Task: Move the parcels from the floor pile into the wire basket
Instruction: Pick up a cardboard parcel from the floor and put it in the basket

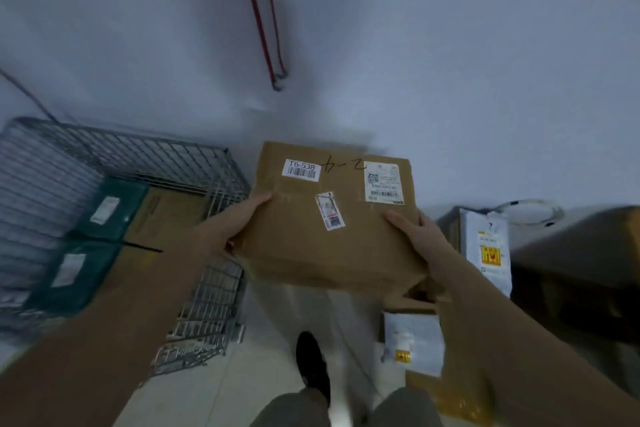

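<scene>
Pale tiled floor (277,315), wire basket (207,288) standing on it at nine o'clock, grey mailer bags (414,340) and cardboard parcels (568,270) piled at four o'clock, black shoe (311,360) at six o'clock.

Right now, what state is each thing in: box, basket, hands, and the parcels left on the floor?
Cardboard box: lifted, held from both sides, labels up, not yet in the basket.
Left hand: grips the box's left edge.
Right hand: grips the box's right edge.
Wire basket: open-topped, already holding parcels.
Teal-ended parcels: lying inside the basket.
Grey mailer bags: still on the floor pile.
</scene>
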`<action>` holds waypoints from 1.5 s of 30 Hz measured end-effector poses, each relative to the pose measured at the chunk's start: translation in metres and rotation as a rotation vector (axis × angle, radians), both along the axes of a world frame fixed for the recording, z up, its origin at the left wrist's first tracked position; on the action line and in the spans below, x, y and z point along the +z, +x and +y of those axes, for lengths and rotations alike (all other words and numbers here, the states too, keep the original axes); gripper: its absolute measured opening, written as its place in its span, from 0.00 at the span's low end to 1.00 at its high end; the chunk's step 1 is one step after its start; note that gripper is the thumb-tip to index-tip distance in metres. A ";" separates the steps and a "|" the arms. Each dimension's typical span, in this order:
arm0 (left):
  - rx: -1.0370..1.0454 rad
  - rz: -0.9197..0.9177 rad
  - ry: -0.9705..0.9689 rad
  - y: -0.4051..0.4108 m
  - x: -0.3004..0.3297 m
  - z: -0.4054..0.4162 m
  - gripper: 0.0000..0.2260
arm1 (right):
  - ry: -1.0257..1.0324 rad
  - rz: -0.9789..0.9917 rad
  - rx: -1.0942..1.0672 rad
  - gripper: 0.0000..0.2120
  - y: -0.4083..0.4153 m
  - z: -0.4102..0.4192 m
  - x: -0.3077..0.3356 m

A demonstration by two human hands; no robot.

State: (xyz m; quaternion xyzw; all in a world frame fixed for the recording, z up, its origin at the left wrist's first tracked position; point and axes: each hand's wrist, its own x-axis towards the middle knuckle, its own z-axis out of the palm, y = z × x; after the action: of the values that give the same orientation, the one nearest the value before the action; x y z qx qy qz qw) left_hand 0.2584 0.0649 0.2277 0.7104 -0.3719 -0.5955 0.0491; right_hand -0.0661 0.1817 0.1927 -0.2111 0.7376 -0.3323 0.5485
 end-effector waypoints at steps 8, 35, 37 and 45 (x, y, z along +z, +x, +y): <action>0.184 0.055 -0.291 0.100 0.114 0.145 0.36 | -0.283 -0.013 0.302 0.14 0.076 0.026 0.121; 0.620 -0.128 -0.590 0.597 0.230 0.310 0.42 | -0.563 0.002 0.759 0.29 0.590 0.049 0.245; 0.608 -0.119 -0.591 0.618 0.224 0.288 0.43 | -0.567 0.014 0.748 0.29 0.606 0.036 0.245; 0.546 -0.075 -0.600 0.683 0.195 0.176 0.40 | -0.573 0.037 0.681 0.26 0.665 -0.050 0.226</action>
State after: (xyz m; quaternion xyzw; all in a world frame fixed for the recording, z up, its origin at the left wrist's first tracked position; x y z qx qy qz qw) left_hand 0.9412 0.2407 0.4223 0.7585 -0.3285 -0.3993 0.3967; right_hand 0.5989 0.1318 0.4186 -0.5913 0.5139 -0.3201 0.5327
